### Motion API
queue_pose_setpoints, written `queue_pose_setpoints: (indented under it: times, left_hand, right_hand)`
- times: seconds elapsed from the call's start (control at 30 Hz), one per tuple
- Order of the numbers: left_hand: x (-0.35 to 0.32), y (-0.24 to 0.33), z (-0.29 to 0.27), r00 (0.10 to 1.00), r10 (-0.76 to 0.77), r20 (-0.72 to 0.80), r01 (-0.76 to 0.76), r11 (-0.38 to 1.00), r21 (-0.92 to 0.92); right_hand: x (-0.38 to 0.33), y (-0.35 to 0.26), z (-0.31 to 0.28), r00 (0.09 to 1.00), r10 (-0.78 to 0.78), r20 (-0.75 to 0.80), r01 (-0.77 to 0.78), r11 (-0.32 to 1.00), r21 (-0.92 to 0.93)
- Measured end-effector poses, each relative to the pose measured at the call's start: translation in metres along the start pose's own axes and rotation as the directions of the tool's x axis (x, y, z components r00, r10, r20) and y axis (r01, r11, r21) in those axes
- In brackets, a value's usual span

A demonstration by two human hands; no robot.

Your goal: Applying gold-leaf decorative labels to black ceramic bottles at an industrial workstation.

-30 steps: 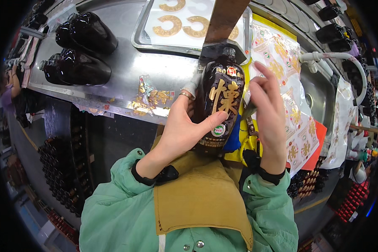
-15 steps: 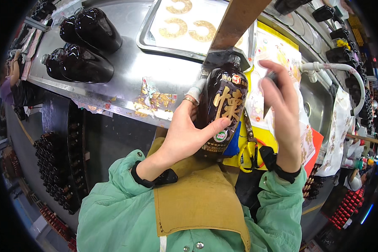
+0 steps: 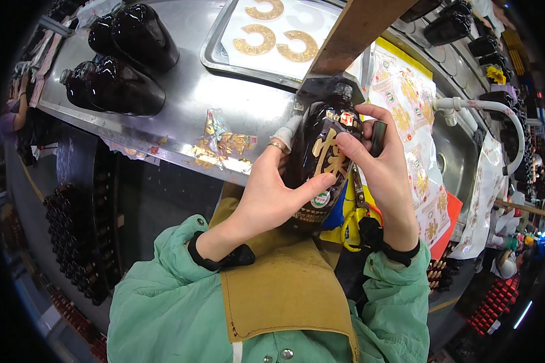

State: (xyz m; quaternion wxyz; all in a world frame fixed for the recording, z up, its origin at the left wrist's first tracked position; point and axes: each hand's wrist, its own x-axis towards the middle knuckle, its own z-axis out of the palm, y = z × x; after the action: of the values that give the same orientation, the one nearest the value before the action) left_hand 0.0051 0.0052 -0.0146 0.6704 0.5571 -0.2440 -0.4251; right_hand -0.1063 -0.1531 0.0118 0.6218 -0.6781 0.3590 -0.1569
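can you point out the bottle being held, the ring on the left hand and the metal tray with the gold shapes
dark bottle (image 3: 321,175), head view, on its gold-lettered front
ring (image 3: 278,146), head view, on the gold band around a left-hand finger
metal tray (image 3: 215,51), head view, on its bare left rim

bright overhead light, steel glare, dark warped fisheye rim

Lower body of dark glossy ceramic bottle with gold character (image 3: 322,166) covered by left hand (image 3: 266,196); its base hidden behind the thumb. Neck tucked under brown wooden beam (image 3: 357,30). Small dark object (image 3: 377,136) in right hand (image 3: 384,172): mostly concealed, kind indeterminate. Steel tray with gold rings (image 3: 224,57) cut by beam.
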Motion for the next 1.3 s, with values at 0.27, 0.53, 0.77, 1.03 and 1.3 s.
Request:
queue_pose_setpoints:
  times: [0.27,0.53,0.77,1.03,1.3]
  left_hand:
    - [0.0,-0.001,0.001,1.0,0.022,-0.011,-0.022,1.0,0.019]
    - [0.0,-0.001,0.002,1.0,0.023,-0.015,-0.021,0.996,0.086]
    - [0.001,0.003,0.0,0.999,-0.032,0.016,0.031,0.998,0.048]
    - [0.006,0.003,0.002,0.997,-0.051,0.052,0.041,0.985,0.168]
    - [0.0,0.014,0.0,0.984,-0.116,0.138,0.061,0.935,0.35]
  right_hand:
    - [-0.001,-0.032,-0.001,0.892,-0.443,-0.095,0.372,0.836,-0.404]
    - [0.006,-0.061,-0.005,0.663,-0.667,0.339,0.698,0.389,-0.601]
    - [0.01,-0.052,-0.008,0.722,-0.636,0.271,0.671,0.548,-0.5]
    - [-0.009,-0.024,-0.031,0.769,-0.633,-0.092,0.561,0.737,-0.378]
    - [-0.042,-0.006,-0.032,0.763,-0.632,-0.136,0.574,0.759,-0.306]
